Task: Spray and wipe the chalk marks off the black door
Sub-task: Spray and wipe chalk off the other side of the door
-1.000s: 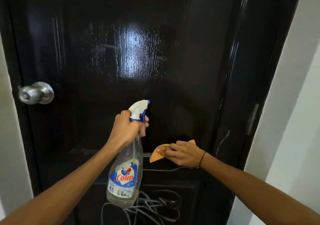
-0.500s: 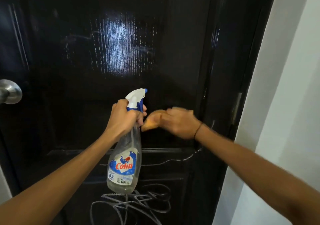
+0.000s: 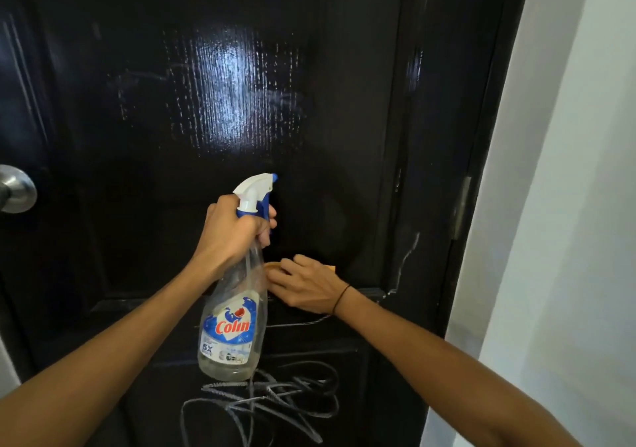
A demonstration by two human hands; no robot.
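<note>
The black door [image 3: 144,143] fills the view, its upper panel wet and shiny. My left hand [image 3: 230,229] grips the neck of a clear spray bottle [image 3: 234,322] with a white and blue trigger head, nozzle toward the door. Just right of the bottle, my right hand [image 3: 306,284] lies flat with spread fingers, pressing an orange cloth [image 3: 272,265] against the door at the bottom of the upper panel; most of the cloth is hidden under the hand. White chalk scribbles [image 3: 275,402] cover the lower panel, and a thin chalk line [image 3: 406,260] runs up the right stile.
A round metal door knob [image 3: 15,188] sticks out at the left edge. A hinge [image 3: 461,205] sits on the black door frame at the right, and beyond it is a pale wall [image 3: 568,205].
My right hand with the cloth swept up beside the bottle's trigger half a second ago and has come back down to the panel's lower edge. The bottle stays about where it was.
</note>
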